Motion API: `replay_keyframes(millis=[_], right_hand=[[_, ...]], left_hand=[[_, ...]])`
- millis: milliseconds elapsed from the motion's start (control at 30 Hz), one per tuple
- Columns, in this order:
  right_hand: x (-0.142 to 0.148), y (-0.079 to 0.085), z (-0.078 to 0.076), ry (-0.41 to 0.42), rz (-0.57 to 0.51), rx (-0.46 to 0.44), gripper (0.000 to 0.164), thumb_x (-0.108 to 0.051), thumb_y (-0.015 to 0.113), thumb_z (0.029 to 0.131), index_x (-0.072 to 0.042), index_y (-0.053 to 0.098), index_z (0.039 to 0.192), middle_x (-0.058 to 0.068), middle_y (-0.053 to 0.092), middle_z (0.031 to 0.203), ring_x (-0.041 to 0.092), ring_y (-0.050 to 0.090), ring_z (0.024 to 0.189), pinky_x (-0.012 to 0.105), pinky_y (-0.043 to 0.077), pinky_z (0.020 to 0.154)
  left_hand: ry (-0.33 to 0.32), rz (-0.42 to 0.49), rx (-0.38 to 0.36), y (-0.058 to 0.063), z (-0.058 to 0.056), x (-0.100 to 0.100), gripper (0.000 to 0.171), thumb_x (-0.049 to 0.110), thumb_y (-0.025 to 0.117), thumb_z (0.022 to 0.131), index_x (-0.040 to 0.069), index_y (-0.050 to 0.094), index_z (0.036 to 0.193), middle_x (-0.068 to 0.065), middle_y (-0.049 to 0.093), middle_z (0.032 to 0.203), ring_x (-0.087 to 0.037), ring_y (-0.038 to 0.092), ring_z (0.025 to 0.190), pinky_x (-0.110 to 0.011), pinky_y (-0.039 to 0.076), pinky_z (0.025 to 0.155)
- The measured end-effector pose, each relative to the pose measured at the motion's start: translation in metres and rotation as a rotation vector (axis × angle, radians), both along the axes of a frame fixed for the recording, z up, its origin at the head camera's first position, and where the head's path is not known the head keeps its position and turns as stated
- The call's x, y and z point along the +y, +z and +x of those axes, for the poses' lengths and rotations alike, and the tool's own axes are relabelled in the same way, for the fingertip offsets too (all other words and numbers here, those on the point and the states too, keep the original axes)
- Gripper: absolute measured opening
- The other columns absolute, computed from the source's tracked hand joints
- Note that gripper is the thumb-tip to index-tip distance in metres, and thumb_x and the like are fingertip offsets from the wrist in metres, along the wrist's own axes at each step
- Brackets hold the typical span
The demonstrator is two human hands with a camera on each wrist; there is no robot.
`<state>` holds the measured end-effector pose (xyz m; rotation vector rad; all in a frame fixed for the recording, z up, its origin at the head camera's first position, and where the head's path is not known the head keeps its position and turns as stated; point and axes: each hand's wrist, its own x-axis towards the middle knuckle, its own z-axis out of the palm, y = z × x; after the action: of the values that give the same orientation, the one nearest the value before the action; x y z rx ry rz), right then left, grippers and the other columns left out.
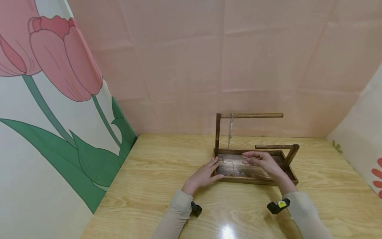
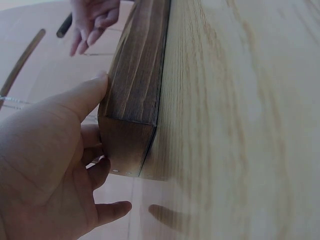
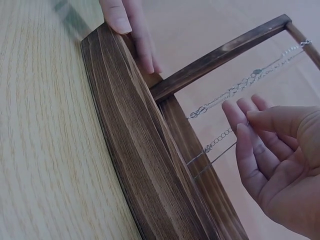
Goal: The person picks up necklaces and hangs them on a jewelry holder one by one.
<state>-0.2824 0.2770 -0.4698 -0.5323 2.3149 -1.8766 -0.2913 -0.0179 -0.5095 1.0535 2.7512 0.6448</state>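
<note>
1. My head feed looks forward and down across the table [image 1: 167,156] from farthest back.
2. My left-wrist feed sits close, turned sideways, at the tray [image 1: 253,181]'s near-left corner.
3. My right-wrist feed, close and oppositely turned, shares that corner.

A creased, dusty-pink backdrop sheet [image 1: 185,66] rises behind the pale wood-grain worktop [image 1: 161,162]. On the left, a white printed panel [image 1: 53,186] bears large pink tulips [image 1: 67,58] with green leaves [image 1: 89,156]; on the right, red-orange petals [image 1: 377,173] mark another white panel [image 1: 364,132]. A bright reflection [image 1: 227,231] glares nearby on the worktop.
</note>
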Motion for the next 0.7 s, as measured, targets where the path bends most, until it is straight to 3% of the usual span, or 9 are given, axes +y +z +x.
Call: replay_keyframes(millis=[167,367,700], right_hand=[[-0.0017,-0.001,-0.0012,-0.014,0.018,0.01,0.033,-0.01,0.053,0.094,0.008,0.054,0.122,-0.007,0.068,0.103,0.016,0.067,0.089,0.032,0.055,0.074],[-0.0035,-0.0011,-0.0006,-0.008,0.044,0.029,0.034,-0.01,0.053,0.095,0.013,0.053,0.119,-0.007,0.069,0.101,0.019,0.067,0.089,0.035,0.055,0.074],[-0.0072,0.0049,0.0038,0.026,0.043,0.078,0.032,-0.008,0.049,0.096,0.015,0.053,0.118,-0.007,0.068,0.102,0.023,0.067,0.091,0.03,0.055,0.074]], left_hand=[[0.002,-0.001,0.0,-0.0012,-0.0005,0.0003,0.074,0.06,0.034,0.092,0.015,0.02,0.149,0.0,0.006,0.157,-0.018,0.012,0.143,-0.049,0.022,0.112],[0.003,0.007,-0.011,-0.0006,-0.0001,0.0002,0.074,0.06,0.033,0.092,0.015,0.02,0.149,0.0,0.006,0.157,-0.018,0.012,0.142,-0.049,0.022,0.112],[0.016,0.005,-0.009,-0.0014,-0.0005,0.0007,0.073,0.059,0.036,0.093,0.016,0.021,0.149,0.0,0.008,0.157,-0.018,0.013,0.142,-0.048,0.023,0.112]])
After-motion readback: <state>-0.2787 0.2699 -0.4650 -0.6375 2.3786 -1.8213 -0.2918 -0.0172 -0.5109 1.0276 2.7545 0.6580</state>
